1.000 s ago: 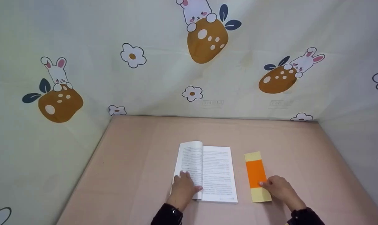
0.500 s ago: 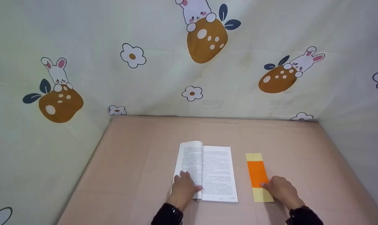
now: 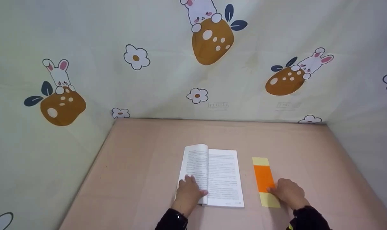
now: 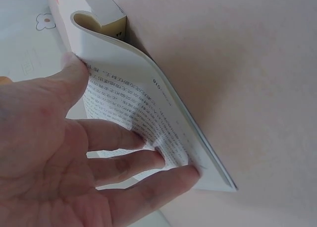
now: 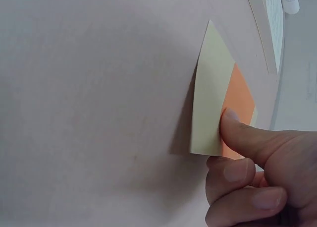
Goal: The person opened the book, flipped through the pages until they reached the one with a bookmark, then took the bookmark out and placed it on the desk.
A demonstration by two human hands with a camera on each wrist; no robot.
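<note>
An open book (image 3: 223,179) lies in the middle of the head view, printed pages up, its left-hand pages curving over at the spine. My left hand (image 3: 187,194) rests on the left page (image 4: 133,103), fingers spread over the print and thumb by the spine. To the book's right is a pale yellow paper strip (image 3: 270,200) with an orange middle band, bookmark-shaped. My right hand (image 3: 289,193) pinches its right edge, thumb (image 5: 235,122) on top and curled fingers underneath. In the right wrist view the strip's near end is tilted over its shadow on the table.
The pinkish-tan tabletop (image 3: 142,153) extends around the book and strip. Pale fabric (image 3: 161,89) with rabbits, orange fruit and flowers hangs behind the table and along both sides. Dark sleeves (image 3: 171,219) cover both wrists.
The paper strip has shifted slightly right and toward me, with my right hand still pinching it. My left hand and the book stay in place.
</note>
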